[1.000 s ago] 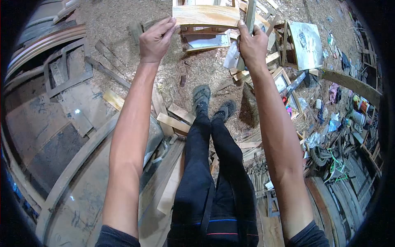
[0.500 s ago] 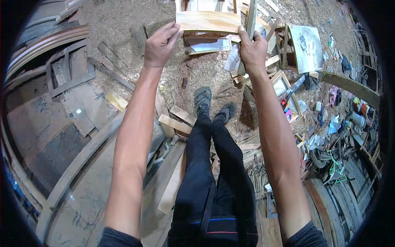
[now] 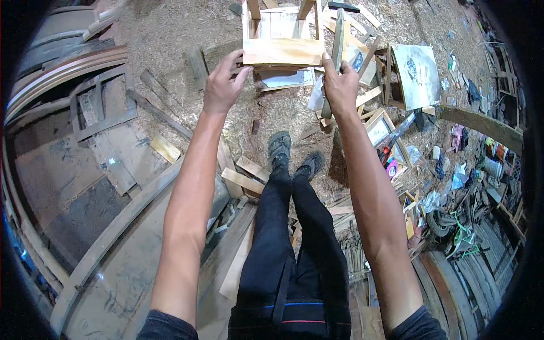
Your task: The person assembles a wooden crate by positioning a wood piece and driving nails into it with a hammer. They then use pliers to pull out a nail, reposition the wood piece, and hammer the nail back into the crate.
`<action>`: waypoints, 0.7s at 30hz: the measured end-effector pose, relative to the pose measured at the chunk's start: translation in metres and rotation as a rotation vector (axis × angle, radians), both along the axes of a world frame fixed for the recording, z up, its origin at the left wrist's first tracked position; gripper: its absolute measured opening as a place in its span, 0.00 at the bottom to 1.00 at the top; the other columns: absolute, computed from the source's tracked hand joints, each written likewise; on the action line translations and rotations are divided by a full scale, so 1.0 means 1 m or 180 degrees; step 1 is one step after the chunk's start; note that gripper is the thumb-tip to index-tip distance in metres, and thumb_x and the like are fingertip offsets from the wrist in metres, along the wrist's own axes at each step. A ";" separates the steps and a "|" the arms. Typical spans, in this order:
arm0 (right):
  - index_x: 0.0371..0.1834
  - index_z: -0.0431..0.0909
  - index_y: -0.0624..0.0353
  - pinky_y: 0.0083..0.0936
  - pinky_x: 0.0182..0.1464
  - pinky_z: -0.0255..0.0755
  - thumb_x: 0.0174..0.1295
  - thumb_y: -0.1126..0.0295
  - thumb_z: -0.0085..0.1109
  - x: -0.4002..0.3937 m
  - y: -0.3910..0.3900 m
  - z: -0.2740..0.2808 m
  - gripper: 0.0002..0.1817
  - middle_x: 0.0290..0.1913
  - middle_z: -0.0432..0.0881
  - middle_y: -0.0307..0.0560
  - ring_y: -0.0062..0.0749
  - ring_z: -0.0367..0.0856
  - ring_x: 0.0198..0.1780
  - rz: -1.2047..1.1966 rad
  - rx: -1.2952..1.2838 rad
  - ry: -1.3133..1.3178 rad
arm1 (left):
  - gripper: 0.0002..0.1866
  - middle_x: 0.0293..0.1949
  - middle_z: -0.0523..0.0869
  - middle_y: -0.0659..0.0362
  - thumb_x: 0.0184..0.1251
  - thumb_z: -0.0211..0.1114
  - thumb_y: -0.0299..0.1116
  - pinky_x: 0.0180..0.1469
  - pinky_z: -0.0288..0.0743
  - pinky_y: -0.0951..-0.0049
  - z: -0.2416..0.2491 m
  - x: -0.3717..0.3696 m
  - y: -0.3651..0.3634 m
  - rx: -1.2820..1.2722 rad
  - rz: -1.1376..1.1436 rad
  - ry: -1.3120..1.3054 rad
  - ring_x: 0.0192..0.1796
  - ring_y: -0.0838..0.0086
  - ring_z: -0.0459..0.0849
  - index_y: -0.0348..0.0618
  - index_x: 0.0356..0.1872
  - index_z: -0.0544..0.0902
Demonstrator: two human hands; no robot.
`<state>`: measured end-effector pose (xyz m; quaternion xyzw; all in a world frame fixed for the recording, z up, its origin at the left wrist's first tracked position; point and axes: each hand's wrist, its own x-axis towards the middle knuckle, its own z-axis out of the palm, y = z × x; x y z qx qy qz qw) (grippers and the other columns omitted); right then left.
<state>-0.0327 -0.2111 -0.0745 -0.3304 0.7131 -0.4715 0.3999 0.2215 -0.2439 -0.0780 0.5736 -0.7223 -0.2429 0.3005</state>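
A pale wooden board [image 3: 283, 51] lies across the near side of a small wooden frame [image 3: 246, 25] at the top middle. My left hand [image 3: 224, 82] has its thumb and fingers at the board's left end. At the right end, my right hand [image 3: 340, 85] pinches the board's corner with the thumb uppermost. A long narrow stick [image 3: 338, 39] stands beside the frame, passing by my right hand; whether the fingers touch it is unclear.
Wood offcuts [image 3: 243, 180] lie by my feet. To the right are a metal-topped box [image 3: 415, 76], a saw [image 3: 401, 129], a pink tape measure [image 3: 391, 168] and mixed scrap. A hammer [image 3: 344, 7] lies beyond the frame. Curved planks [image 3: 107, 238] fill the left.
Both hands and the board appear lower in the view, and more of the frame shows behind the board. The view itself has shifted slightly, and the hammer is now visible.
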 end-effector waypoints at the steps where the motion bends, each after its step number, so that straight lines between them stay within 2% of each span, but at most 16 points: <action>1: 0.37 0.81 0.64 0.20 0.19 0.59 0.72 0.55 0.63 0.000 0.001 0.004 0.19 0.20 0.74 0.32 0.16 0.68 0.18 -0.0010 0.0098 -0.0076 | 0.23 0.54 0.89 0.49 0.66 0.74 0.32 0.49 0.89 0.66 0.001 0.000 0.000 0.0002 -0.0004 -0.0002 0.52 0.62 0.91 0.45 0.61 0.79; 4: 0.37 0.81 0.64 0.20 0.21 0.60 0.73 0.56 0.62 -0.001 -0.001 0.003 0.19 0.21 0.75 0.33 0.16 0.69 0.19 -0.0060 0.0196 -0.0033 | 0.29 0.58 0.86 0.49 0.64 0.75 0.32 0.52 0.88 0.61 0.004 0.000 0.002 0.0367 0.0028 0.0330 0.55 0.60 0.89 0.45 0.65 0.75; 6: 0.37 0.81 0.65 0.20 0.22 0.62 0.74 0.56 0.61 -0.004 0.000 0.002 0.19 0.21 0.76 0.34 0.16 0.70 0.21 -0.0100 0.0184 0.0093 | 0.29 0.58 0.85 0.50 0.64 0.74 0.30 0.58 0.85 0.61 0.007 0.002 0.005 -0.0163 -0.0016 -0.0145 0.58 0.61 0.86 0.43 0.65 0.74; 7: 0.41 0.82 0.68 0.25 0.27 0.67 0.72 0.56 0.61 -0.006 0.003 0.002 0.20 0.23 0.79 0.39 0.20 0.74 0.23 -0.0148 0.0213 0.0168 | 0.29 0.58 0.85 0.50 0.64 0.74 0.30 0.58 0.85 0.61 0.008 0.003 0.006 -0.0172 -0.0027 -0.0140 0.58 0.61 0.86 0.43 0.65 0.74; 8: 0.44 0.83 0.71 0.30 0.32 0.72 0.71 0.56 0.61 -0.007 0.006 0.004 0.22 0.24 0.82 0.44 0.25 0.77 0.26 -0.0199 0.0239 0.0245 | 0.27 0.57 0.85 0.50 0.64 0.74 0.30 0.59 0.83 0.61 0.009 0.004 0.009 -0.0351 0.0028 -0.0169 0.59 0.62 0.85 0.43 0.64 0.75; 9: 0.44 0.83 0.71 0.30 0.32 0.72 0.71 0.56 0.61 -0.008 0.011 0.001 0.22 0.24 0.82 0.44 0.25 0.77 0.26 -0.0216 0.0233 0.0252 | 0.25 0.55 0.85 0.51 0.64 0.73 0.29 0.61 0.81 0.62 0.009 0.004 0.013 -0.0526 0.0080 -0.0196 0.60 0.63 0.83 0.43 0.62 0.77; 10: 0.44 0.83 0.70 0.30 0.32 0.72 0.71 0.57 0.61 -0.006 0.016 -0.001 0.21 0.26 0.83 0.45 0.25 0.78 0.27 -0.0255 0.0106 0.0361 | 0.19 0.53 0.85 0.50 0.65 0.69 0.27 0.65 0.76 0.60 0.011 -0.001 0.017 -0.0481 0.0233 0.0089 0.60 0.56 0.82 0.41 0.57 0.80; 11: 0.44 0.83 0.69 0.30 0.32 0.72 0.72 0.57 0.60 -0.006 0.022 -0.002 0.20 0.27 0.84 0.46 0.25 0.78 0.28 -0.0295 -0.0023 0.0468 | 0.19 0.53 0.85 0.50 0.65 0.69 0.27 0.65 0.76 0.60 0.014 -0.005 0.024 -0.0494 0.0212 0.0097 0.60 0.56 0.82 0.41 0.57 0.80; 13: 0.46 0.83 0.67 0.29 0.34 0.73 0.73 0.59 0.59 0.003 0.033 0.031 0.18 0.31 0.85 0.48 0.25 0.79 0.31 -0.0325 0.0150 0.0611 | 0.16 0.51 0.86 0.52 0.66 0.68 0.25 0.58 0.80 0.64 0.026 -0.020 0.038 -0.0529 0.0252 -0.0056 0.55 0.65 0.84 0.42 0.54 0.82; 15: 0.48 0.81 0.66 0.29 0.36 0.74 0.74 0.61 0.57 0.005 0.043 0.042 0.16 0.31 0.85 0.47 0.26 0.79 0.31 -0.0330 0.0694 0.0240 | 0.14 0.50 0.86 0.53 0.67 0.66 0.24 0.57 0.79 0.65 0.035 -0.040 0.048 -0.0503 0.0195 0.0205 0.53 0.65 0.84 0.41 0.53 0.83; 17: 0.49 0.81 0.65 0.28 0.34 0.73 0.74 0.62 0.58 0.008 0.056 0.043 0.15 0.30 0.83 0.44 0.24 0.78 0.29 -0.0401 0.0538 0.0409 | 0.12 0.48 0.86 0.53 0.67 0.65 0.23 0.56 0.79 0.65 0.046 -0.060 0.057 -0.0480 0.0114 0.0457 0.52 0.65 0.85 0.41 0.51 0.83; 19: 0.49 0.80 0.65 0.26 0.34 0.73 0.73 0.64 0.59 0.011 0.073 0.052 0.14 0.30 0.82 0.41 0.22 0.78 0.31 -0.0705 -0.0102 0.0502 | 0.12 0.46 0.87 0.52 0.67 0.64 0.22 0.55 0.78 0.65 0.057 -0.082 0.066 -0.0135 0.0044 0.0680 0.50 0.64 0.85 0.39 0.50 0.84; 21: 0.49 0.79 0.66 0.25 0.36 0.73 0.73 0.65 0.59 0.009 0.098 0.071 0.13 0.31 0.82 0.42 0.22 0.78 0.33 -0.0915 -0.0009 0.0319 | 0.12 0.46 0.87 0.51 0.65 0.65 0.22 0.55 0.78 0.63 0.067 -0.104 0.075 -0.0026 -0.0120 0.0789 0.50 0.60 0.85 0.39 0.50 0.83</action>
